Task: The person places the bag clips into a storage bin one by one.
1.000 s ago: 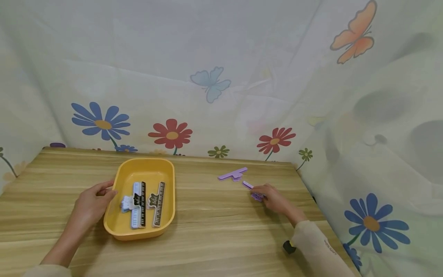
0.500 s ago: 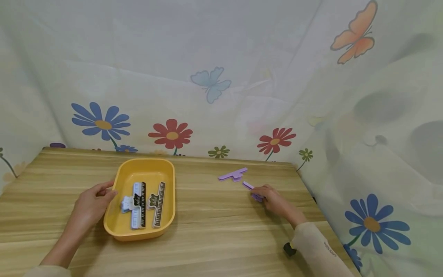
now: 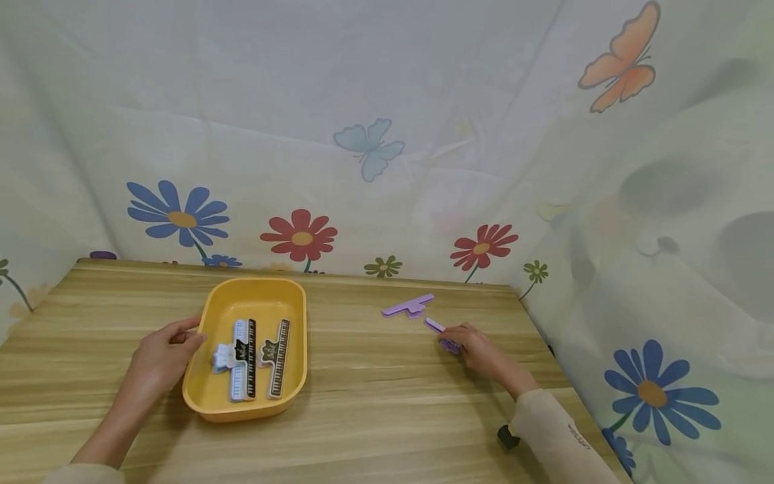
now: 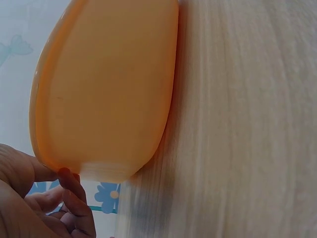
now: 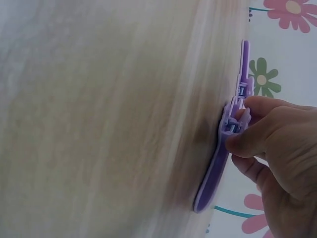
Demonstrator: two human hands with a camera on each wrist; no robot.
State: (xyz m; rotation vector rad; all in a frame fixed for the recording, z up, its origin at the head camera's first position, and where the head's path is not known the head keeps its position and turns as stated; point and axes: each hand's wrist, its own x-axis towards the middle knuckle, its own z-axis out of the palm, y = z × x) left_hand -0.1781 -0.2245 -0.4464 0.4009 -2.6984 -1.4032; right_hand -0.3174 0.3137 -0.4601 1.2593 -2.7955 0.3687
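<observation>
On the left of the head view, my left hand [image 3: 154, 363] pinches the near-left rim of a yellow plastic tray [image 3: 260, 300] between thumb and fingers. Inside it lie a white piano-key clip [image 3: 236, 378], a black piano-key clip [image 3: 251, 381] overlapping it, and another dark piano-key clip [image 3: 279, 366] beside them. To the right, my right hand [image 3: 480, 351] pinches the grip of a purple clip [image 5: 212, 173], which lies along the tabletop; the fingers cover part of it in the head view. A second purple clip [image 3: 399, 308] rests just beyond it.
The wood-grain table [image 3: 363, 403] ends at a white curtain [image 3: 254, 87] printed with flowers and butterflies. A small black object [image 3: 508, 437] is at the right sleeve [image 3: 556, 430]. A purple item [image 3: 103, 255] shows behind the far left table edge.
Almost nothing differs. The whole head view has shifted very slightly; both hands keep their places on the tray and the purple clip.
</observation>
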